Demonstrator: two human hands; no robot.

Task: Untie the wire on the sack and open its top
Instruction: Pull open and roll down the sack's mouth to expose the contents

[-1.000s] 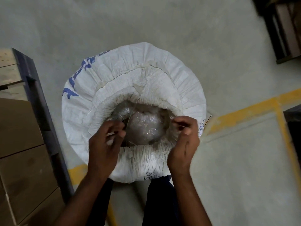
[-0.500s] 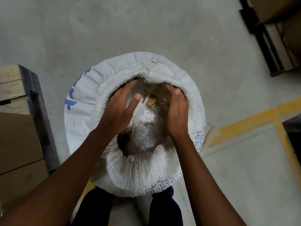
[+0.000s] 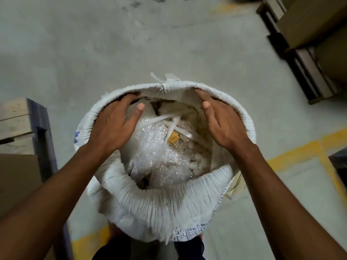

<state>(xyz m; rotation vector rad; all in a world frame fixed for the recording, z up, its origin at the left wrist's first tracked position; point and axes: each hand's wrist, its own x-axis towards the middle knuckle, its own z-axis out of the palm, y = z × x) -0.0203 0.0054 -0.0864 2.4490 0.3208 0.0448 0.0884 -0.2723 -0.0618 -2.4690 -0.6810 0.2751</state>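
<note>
A white woven sack (image 3: 159,209) stands on the floor in front of me, its mouth spread wide and its rim rolled outward. Inside lie bubble wrap (image 3: 157,156), white plastic strips and a small brown piece. My left hand (image 3: 114,124) presses flat against the inside of the left rim, fingers apart and reaching under the far edge. My right hand (image 3: 223,121) does the same on the right rim. A thin wire (image 3: 235,183) hangs outside the sack at its right side.
A wooden pallet with a blue edge (image 3: 24,124) stands close on the left. Dark pallets with cardboard boxes (image 3: 309,44) sit at the upper right. Yellow floor lines (image 3: 296,152) run to the right of the sack. Grey concrete floor lies beyond.
My hands moved from the near side of the opening into it and then apart to the far rim. The sack's mouth has widened, showing more of the contents.
</note>
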